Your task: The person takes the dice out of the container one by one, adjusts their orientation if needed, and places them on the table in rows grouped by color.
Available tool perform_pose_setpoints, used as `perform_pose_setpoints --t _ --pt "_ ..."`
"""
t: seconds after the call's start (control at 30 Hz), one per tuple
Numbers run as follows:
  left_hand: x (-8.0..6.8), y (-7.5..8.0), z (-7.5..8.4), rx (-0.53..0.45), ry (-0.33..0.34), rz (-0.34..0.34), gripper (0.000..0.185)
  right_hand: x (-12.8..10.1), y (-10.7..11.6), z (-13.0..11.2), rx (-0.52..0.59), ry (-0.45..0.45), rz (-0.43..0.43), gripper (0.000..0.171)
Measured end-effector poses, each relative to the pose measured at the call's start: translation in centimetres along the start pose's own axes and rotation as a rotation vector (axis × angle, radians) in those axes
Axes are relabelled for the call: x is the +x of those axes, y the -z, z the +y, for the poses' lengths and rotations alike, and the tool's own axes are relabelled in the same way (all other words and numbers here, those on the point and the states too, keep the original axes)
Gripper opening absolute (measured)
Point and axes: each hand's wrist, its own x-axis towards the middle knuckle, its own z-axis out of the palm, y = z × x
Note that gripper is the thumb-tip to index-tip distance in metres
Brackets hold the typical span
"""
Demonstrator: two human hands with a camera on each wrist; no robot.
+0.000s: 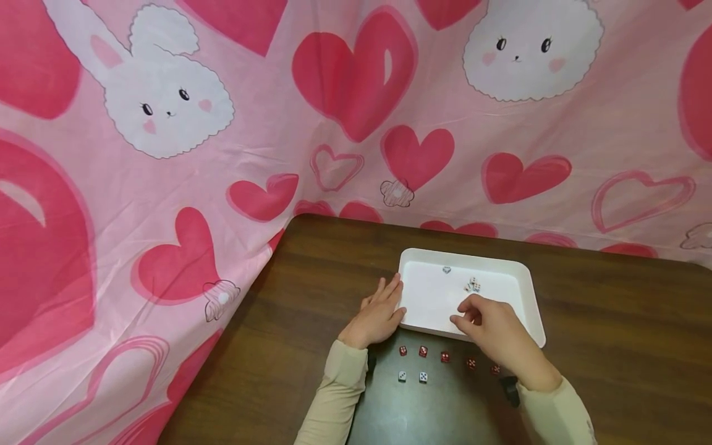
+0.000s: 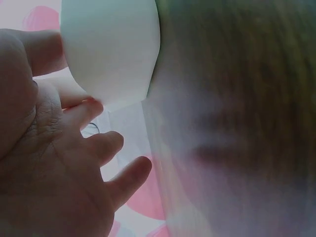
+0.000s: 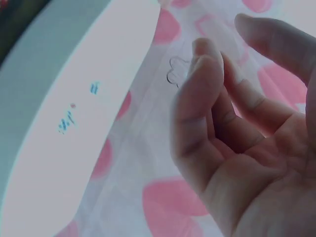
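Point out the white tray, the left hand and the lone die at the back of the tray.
white tray (image 1: pixel 525 290): head view, right rim.
left hand (image 1: pixel 378 315): head view, back of the hand, at the tray's left edge.
lone die (image 1: pixel 447 270): head view, its top face.

Dice (image 1: pixel 473 285) lie in the tray (image 1: pixel 523 272) on the table (image 1: pixel 612 346); more dice (image 1: pixel 423 351) sit before it.

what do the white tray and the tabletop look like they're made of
The white tray looks like plastic: smooth, evenly matte white, thin rolled rim, rounded moulded corners. The tabletop shows dark brown wood grain streaks with a soft sheen; it could be solid wood or laminate, the look leaves that open.
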Motion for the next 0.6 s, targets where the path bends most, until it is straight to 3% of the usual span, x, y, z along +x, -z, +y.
perform_pose_setpoints --t 0.27,0.6 --pt "0.0 0.0 0.0 -0.006 -0.006 0.011 0.057 1.6 1.8 0.9 -0.059 0.031 0.086 0.005" --pt "0.0 -0.1 -0.1 -0.024 -0.006 0.006 0.058 3.9 2.2 3.0 -0.037 0.006 0.035 0.008"
